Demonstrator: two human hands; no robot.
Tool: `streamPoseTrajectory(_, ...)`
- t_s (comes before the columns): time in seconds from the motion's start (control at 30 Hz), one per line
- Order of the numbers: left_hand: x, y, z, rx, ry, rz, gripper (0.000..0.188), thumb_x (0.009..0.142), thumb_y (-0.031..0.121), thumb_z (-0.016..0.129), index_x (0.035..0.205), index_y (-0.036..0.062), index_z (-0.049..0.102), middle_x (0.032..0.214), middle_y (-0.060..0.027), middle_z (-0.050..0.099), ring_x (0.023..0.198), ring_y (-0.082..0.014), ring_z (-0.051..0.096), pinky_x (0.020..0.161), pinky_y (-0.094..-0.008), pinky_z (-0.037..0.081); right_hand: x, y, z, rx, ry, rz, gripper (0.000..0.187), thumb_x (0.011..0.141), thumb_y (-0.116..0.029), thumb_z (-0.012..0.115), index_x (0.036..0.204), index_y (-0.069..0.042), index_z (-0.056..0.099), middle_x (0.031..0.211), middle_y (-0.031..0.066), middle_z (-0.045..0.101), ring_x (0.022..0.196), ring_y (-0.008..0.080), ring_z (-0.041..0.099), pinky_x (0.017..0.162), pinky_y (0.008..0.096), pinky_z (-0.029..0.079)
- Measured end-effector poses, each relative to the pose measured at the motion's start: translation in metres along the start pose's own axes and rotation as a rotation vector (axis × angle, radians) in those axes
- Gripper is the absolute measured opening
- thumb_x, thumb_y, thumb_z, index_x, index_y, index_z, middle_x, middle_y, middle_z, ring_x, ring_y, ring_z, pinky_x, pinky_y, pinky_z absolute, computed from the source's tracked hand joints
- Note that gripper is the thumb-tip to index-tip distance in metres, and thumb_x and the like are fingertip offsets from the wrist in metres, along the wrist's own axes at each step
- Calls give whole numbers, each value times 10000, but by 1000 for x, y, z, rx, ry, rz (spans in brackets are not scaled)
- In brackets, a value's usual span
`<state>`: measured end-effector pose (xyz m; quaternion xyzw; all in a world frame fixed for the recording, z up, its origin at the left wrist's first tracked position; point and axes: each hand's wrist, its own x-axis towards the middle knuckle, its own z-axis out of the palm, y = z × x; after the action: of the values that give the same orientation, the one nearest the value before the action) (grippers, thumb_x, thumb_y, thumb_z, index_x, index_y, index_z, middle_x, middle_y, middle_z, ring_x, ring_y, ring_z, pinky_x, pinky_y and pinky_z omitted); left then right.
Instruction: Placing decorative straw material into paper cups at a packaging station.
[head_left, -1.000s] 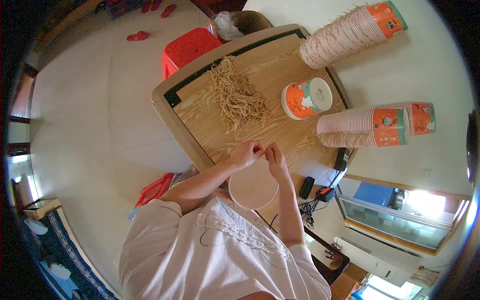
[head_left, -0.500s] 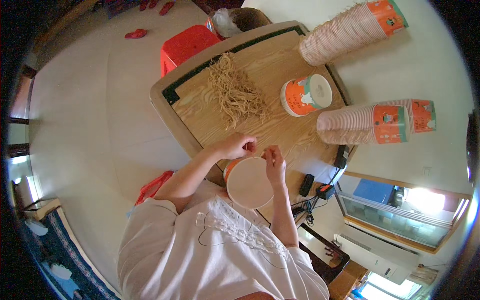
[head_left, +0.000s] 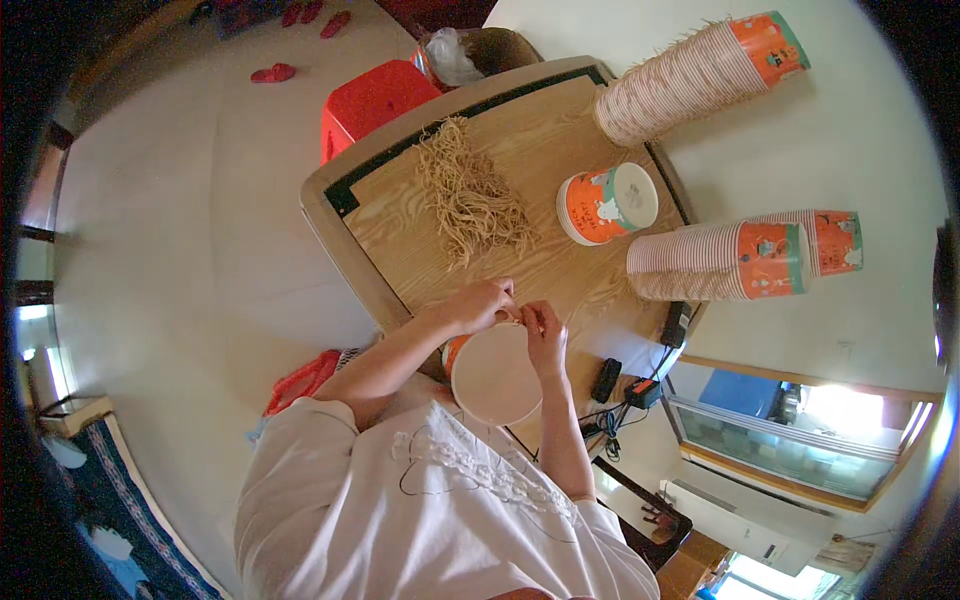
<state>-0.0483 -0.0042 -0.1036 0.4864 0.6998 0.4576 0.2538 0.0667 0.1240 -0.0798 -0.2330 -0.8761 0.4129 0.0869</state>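
Observation:
An orange-sided paper bucket (head_left: 497, 375) is tilted in front of my chest, its pale open mouth turned up toward me. My left hand (head_left: 487, 304) is closed in a pinch at the far edge of its rim. Close beside it, my right hand (head_left: 545, 338) pinches at the same stretch of rim. Whatever lies between the fingertips is too small to make out. Beyond my hands, a tangled pile of tan strands (head_left: 470, 195) lies on the wooden table (head_left: 545, 110).
A short stack of orange buckets (head_left: 607, 204) stands right of the strands. Long nested stacks, one far right (head_left: 695, 80) and one nearer (head_left: 700, 262), show strands along their sides. Black power adapters (head_left: 643, 392) with cables lie at the right edge. A red stool (head_left: 378, 105) stands beyond the table.
My two hands have come closer together at the rim, their fingertips now almost meeting. The bucket stays in front of me, and the whole view has shifted slightly.

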Motion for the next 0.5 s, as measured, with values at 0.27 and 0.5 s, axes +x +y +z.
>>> streamPoseTrajectory(0.27, -3, -7, -1, 94, -15, 52, 165, 765, 157, 511, 854, 55, 605, 838, -115, 545, 805, -282, 559, 685, -385, 444, -1, 3, 0, -31, -55, 18, 102, 845, -95, 513, 841, -1, 551, 709, 71, 596, 653, 113, 558, 597, 255, 455)
streamPoseTrajectory(0.5, -2, -12, 9, 61, 67, 81, 142, 754, 131, 537, 838, 28, 587, 784, -123, 548, 778, -309, 556, 668, -401, 441, -1, -2, -2, -40, -35, -10, 113, 831, -136, 543, 832, -24, 553, 739, 135, 610, 651, 253, 609, 570, 327, 471)
